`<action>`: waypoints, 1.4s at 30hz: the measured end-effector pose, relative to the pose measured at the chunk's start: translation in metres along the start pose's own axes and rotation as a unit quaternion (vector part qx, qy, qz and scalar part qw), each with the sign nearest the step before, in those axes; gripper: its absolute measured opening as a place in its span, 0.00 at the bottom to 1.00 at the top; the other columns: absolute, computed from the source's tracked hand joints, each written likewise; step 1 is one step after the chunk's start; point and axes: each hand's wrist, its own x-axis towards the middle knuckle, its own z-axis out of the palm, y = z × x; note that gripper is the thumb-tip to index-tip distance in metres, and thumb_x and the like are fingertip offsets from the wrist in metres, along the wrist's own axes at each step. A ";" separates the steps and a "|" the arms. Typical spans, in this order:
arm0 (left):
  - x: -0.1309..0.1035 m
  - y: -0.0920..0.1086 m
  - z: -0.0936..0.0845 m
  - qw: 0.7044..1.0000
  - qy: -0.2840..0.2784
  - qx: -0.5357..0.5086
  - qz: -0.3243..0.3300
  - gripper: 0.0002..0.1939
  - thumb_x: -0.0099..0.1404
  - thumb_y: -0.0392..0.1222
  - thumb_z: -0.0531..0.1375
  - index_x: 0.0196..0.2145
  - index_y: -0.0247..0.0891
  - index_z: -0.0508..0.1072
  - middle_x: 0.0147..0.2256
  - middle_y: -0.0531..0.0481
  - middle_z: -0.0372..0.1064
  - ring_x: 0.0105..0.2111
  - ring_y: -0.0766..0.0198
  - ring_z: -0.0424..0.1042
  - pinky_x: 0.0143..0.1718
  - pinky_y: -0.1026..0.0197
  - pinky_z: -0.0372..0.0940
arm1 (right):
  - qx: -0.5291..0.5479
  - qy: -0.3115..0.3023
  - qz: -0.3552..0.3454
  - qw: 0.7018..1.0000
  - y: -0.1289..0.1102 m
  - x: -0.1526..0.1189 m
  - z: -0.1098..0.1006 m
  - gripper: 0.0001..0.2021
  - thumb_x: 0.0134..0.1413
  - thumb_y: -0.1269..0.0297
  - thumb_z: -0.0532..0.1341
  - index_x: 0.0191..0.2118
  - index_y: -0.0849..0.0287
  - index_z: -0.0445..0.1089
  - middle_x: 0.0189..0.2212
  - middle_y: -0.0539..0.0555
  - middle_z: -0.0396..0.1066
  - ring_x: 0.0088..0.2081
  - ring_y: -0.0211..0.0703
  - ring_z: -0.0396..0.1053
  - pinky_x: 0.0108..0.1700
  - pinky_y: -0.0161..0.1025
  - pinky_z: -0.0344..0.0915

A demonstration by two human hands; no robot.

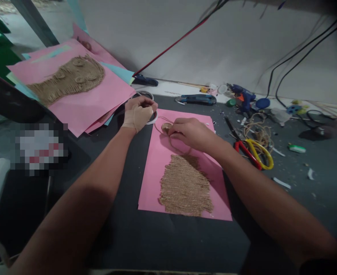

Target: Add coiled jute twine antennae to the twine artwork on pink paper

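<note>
A pink sheet [151,172] lies on the dark table in front of me, with rows of brown twine [185,187] laid side by side on its lower half. Above those rows, my right hand [193,133] pinches the edge of a small round twine coil [166,128]. A loose strand loops from the coil over the paper. My left hand [140,113], wrapped in a beige band, is curled closed beyond the sheet's upper left corner. A white ring [154,119], maybe a tape roll, is beside it, partly hidden. What the left fingers hold, if anything, is not visible.
Scissors [256,152] and tangled twine [258,131] lie to the right. Behind are a blue box cutter [197,99] and a blue glue gun [244,97]. Stacked pink sheets [105,95] with a twine piece [71,76] sit at left. Cords [271,76] hang by the wall.
</note>
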 end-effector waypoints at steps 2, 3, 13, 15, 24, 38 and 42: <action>0.001 -0.002 0.000 1.000 0.000 0.002 0.004 0.05 0.56 0.45 0.65 0.28 0.42 0.78 0.28 0.51 0.75 0.32 0.60 0.73 0.37 0.57 0.68 | -0.020 -0.004 -0.001 1.000 0.001 0.001 0.002 0.11 0.66 0.68 0.59 0.42 0.58 0.80 0.42 0.58 0.76 0.41 0.47 0.71 0.44 0.41 0.61; 0.001 -0.003 0.001 1.000 0.002 0.004 0.005 0.05 0.56 0.45 0.65 0.28 0.42 0.78 0.28 0.51 0.75 0.32 0.60 0.73 0.37 0.56 0.68 | -0.028 -0.002 0.000 1.000 0.002 0.001 0.003 0.11 0.66 0.68 0.59 0.43 0.57 0.80 0.42 0.58 0.76 0.41 0.46 0.71 0.43 0.41 0.61; 0.001 -0.005 0.002 1.000 0.003 0.001 0.006 0.05 0.56 0.44 0.66 0.28 0.41 0.78 0.28 0.50 0.75 0.32 0.59 0.73 0.37 0.56 0.69 | -0.090 0.012 0.007 0.996 0.004 -0.002 0.010 0.13 0.68 0.69 0.57 0.45 0.54 0.80 0.45 0.56 0.77 0.37 0.45 0.69 0.35 0.42 0.55; 0.001 -0.004 0.001 1.000 0.002 0.001 0.007 0.04 0.56 0.43 0.66 0.27 0.41 0.77 0.27 0.50 0.75 0.31 0.59 0.73 0.38 0.56 0.69 | -0.091 0.013 0.005 0.996 0.003 -0.003 0.010 0.13 0.69 0.68 0.56 0.47 0.53 0.79 0.45 0.56 0.77 0.37 0.45 0.69 0.34 0.42 0.54; 0.000 0.002 -0.001 0.999 -0.012 -0.002 -0.030 0.05 0.56 0.44 0.66 0.28 0.40 0.78 0.27 0.50 0.75 0.31 0.60 0.72 0.36 0.58 0.69 | -0.129 -0.008 0.008 0.992 0.003 -0.002 0.010 0.15 0.70 0.67 0.55 0.52 0.51 0.77 0.47 0.56 0.77 0.37 0.46 0.69 0.31 0.43 0.48; 0.000 0.005 -0.003 1.000 -0.008 0.000 -0.021 0.06 0.55 0.44 0.67 0.28 0.41 0.78 0.26 0.51 0.74 0.30 0.60 0.72 0.38 0.55 0.70 | -0.105 0.001 -0.007 0.994 0.007 -0.001 0.009 0.15 0.71 0.66 0.55 0.52 0.52 0.78 0.47 0.56 0.77 0.40 0.45 0.70 0.34 0.41 0.53; 0.000 0.005 -0.002 1.000 -0.008 0.000 -0.025 0.06 0.55 0.44 0.67 0.28 0.41 0.77 0.27 0.51 0.74 0.30 0.61 0.71 0.37 0.56 0.69 | -0.087 0.005 0.006 0.996 0.008 0.000 0.009 0.13 0.69 0.66 0.58 0.50 0.55 0.79 0.45 0.57 0.77 0.41 0.45 0.71 0.35 0.41 0.55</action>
